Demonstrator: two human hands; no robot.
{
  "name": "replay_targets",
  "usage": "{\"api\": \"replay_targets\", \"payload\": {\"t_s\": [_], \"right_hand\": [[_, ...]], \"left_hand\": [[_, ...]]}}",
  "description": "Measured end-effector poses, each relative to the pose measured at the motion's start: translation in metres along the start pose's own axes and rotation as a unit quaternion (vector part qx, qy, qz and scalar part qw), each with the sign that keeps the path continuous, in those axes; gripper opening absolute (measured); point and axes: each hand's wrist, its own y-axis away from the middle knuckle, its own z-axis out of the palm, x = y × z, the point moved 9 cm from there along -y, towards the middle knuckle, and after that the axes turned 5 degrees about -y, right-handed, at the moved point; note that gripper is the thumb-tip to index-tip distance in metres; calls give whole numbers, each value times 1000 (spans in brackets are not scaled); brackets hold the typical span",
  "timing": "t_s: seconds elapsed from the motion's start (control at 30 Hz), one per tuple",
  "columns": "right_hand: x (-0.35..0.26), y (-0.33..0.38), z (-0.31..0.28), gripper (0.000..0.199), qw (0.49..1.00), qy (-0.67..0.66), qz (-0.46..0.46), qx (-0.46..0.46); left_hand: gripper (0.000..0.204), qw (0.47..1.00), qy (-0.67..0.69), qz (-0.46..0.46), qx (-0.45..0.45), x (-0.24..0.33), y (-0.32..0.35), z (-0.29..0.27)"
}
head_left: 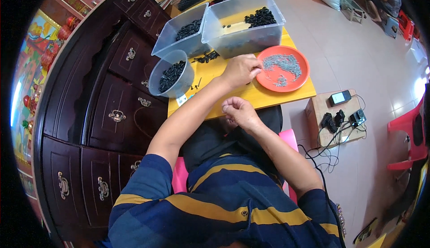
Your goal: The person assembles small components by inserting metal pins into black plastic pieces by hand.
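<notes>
Yellow table [206, 72], slender grey pieces [291, 64] on orange plate [304, 69], both hands' fingers [255, 72] curled, pinch unclear.

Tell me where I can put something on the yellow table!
Small bare bits of the yellow table: its near right corner, beside the orange-red plate, and between the black pieces and left hand. Its back is crowded with plastic bins.

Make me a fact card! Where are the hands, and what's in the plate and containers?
Left hand: at the left rim of the orange plate
Right hand: near the front edge of the yellow table
Held: can't tell
Plate: small grey pieces
Containers: round tub, left bin, right bin; all have black pieces
Left side: dark drawers
</notes>
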Motion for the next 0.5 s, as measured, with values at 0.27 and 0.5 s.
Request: {"api": "replay_targets", "payload": {"t_s": [0.27, 0.5], "right_hand": [[-5, -3, -1, 6, 992, 107, -64, 16], [-8, -3, 2, 9, 990, 131, -59, 5]], "left_hand": [[8, 990, -55, 76, -100, -3, -23, 54], [7, 974, -75, 119, -176, -1, -30, 70]]}}
